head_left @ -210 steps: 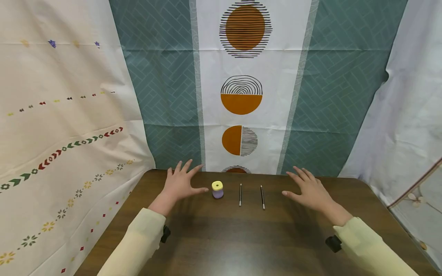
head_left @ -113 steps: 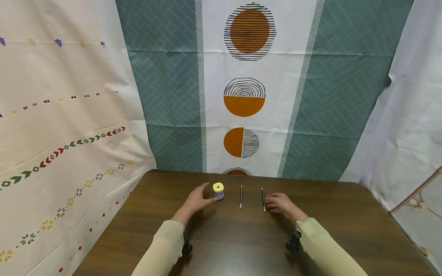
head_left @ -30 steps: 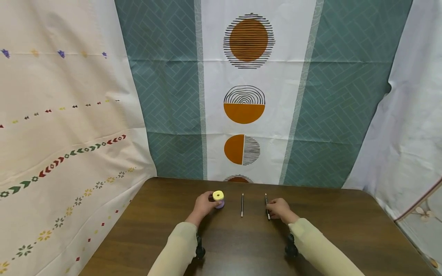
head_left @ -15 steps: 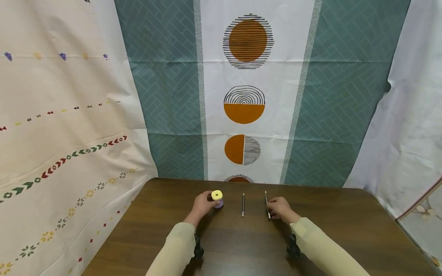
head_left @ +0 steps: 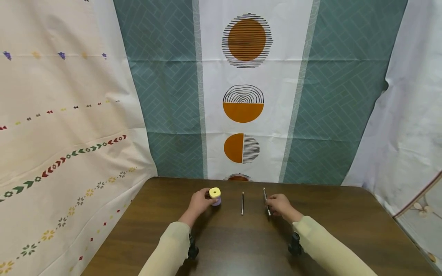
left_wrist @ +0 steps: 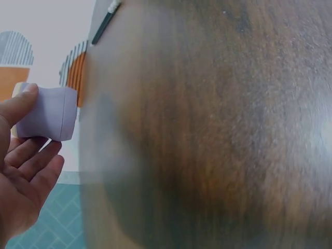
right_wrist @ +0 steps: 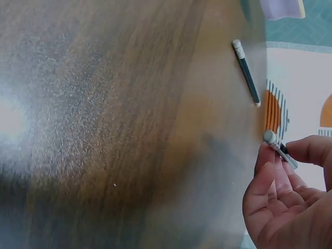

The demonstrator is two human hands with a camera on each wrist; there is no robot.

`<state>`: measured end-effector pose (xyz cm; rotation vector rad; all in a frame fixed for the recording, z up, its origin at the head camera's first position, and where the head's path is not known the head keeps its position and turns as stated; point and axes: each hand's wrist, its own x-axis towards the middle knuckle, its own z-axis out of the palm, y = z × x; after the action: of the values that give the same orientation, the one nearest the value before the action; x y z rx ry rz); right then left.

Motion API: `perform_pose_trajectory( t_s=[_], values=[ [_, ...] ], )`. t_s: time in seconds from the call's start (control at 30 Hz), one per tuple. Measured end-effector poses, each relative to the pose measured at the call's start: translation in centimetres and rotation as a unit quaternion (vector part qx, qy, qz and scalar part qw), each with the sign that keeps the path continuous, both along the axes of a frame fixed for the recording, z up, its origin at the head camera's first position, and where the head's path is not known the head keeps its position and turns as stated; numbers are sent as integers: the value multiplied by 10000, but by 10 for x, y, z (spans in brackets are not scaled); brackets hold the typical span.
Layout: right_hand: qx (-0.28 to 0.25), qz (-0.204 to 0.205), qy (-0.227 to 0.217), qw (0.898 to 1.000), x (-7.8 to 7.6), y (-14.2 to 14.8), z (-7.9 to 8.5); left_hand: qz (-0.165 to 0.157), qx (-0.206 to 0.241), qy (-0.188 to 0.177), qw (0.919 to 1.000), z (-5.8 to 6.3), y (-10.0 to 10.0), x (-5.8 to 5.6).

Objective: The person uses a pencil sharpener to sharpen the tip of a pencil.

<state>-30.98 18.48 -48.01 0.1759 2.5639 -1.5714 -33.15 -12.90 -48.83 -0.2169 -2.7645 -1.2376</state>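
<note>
My left hand [head_left: 199, 203] grips a small pencil sharpener [head_left: 215, 193] with a yellow top, a dark hole in it and a lavender body. In the left wrist view the thumb lies on one side of the sharpener [left_wrist: 49, 114] and the fingers on the other. My right hand [head_left: 280, 205] pinches a dark pencil [head_left: 265, 194] near its lower end. Its pale eraser end [right_wrist: 270, 137] pokes out between thumb and fingers in the right wrist view. Between the hands lies a second dark pencil [head_left: 242, 203], pointing away from me, its white eraser end nearer.
The brown wooden table [head_left: 224, 237] ends at the back against a hanging cloth [head_left: 241, 168] with orange and black circle prints. A patterned cream cloth [head_left: 86, 191] hangs along the left, and a white cloth [head_left: 397, 145] along the right.
Both hands came down from hovering spread over the table; the left took hold of the sharpener, the right of the right-hand pencil. Lately both have shifted slightly up in view. The middle pencil stays put.
</note>
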Motion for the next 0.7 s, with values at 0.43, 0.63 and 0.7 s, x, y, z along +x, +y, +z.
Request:
perform_pose_trajectory(
  t_s=[0.43,0.63,0.7],
  values=[
    [-588,147,223,9979,21,6,25,-16,-77,219,9997,29,-11,17],
    [-346,175,263,9989,30,9,39,-55,-52,110,9999,43,-15,29],
    [-284,191,266,9991,32,10,42,-61,-63,108,9999,47,-17,33]
  ],
)
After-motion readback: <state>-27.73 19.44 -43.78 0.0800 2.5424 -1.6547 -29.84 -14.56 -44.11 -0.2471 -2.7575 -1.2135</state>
